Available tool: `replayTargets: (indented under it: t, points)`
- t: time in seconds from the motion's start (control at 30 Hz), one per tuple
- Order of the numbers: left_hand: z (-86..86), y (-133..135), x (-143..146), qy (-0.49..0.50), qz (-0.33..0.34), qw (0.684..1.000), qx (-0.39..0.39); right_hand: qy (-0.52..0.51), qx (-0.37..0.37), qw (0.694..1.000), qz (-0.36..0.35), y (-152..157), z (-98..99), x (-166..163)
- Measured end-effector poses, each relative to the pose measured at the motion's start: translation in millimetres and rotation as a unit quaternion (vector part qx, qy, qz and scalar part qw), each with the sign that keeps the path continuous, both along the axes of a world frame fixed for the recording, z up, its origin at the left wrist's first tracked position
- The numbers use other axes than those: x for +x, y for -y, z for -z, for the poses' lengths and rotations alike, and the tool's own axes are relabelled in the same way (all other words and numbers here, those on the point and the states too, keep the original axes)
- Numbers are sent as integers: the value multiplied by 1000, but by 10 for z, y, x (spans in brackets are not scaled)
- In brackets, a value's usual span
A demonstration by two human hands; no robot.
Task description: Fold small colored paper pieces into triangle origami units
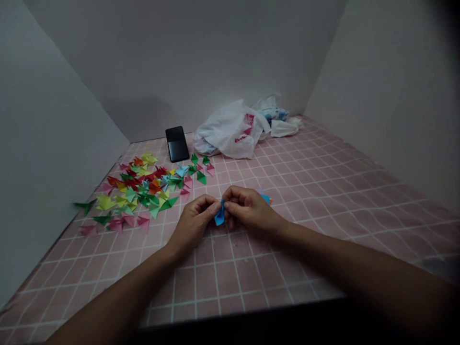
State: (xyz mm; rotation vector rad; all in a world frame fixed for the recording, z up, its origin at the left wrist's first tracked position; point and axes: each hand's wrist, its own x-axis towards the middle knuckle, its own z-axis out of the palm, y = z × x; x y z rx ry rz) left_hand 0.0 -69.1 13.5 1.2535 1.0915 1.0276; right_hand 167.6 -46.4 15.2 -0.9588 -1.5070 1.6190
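A small folded piece of blue paper (219, 216) is pinched between both hands above the pink checked cloth. My left hand (197, 216) grips its left side with thumb and forefinger. From the right, my right hand (247, 209) holds the same paper with thumb and curled fingers, which hide part of it. Behind the right hand, a bit of blue paper (265, 198) and a trace of orange show on the cloth. To the left lie several folded paper cranes (154, 186) in red, pink, yellow, green, orange and light blue.
A black phone (177, 144) leans near the back wall. Right of it lies a crumpled white plastic bag (230, 129) with red print, with more white and blue wrapping (276, 115) behind. Pale walls enclose the pink checked tablecloth (323, 182) at left, back and right.
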Motion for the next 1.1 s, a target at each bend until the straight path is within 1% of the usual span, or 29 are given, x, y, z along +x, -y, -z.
replayTargets:
  t: [0.13,0.23,0.33,0.43,0.53,0.6,0.73,0.87,1.1]
  points:
    - [11,-13,-11,-3,2,1000,-5,-1,9,1000,-5,0,0,12]
    - [38,-28,-16,-22,16,1000,-9,40,44,998,5,11,-22,23]
    - [42,-30,-16,-17,32,999,-32,109,115,987,23,30,-64,42]
    - [18,-21,-16,-4,43,998,-40,177,209,961,40,43,-105,64]
    - [-8,-14,-18,-10,47,998,-46,205,262,942,43,39,-119,76]
    - [-18,-13,-19,-21,47,997,-56,203,270,940,45,29,-113,78]
    - [-39,-15,-16,-37,62,995,-76,178,262,948,42,6,-94,80]
    - [-45,-18,-14,-42,75,994,-68,170,252,952,31,-2,-87,79]
    - [3,-19,-23,-49,68,995,-60,178,242,954,25,2,-64,68]
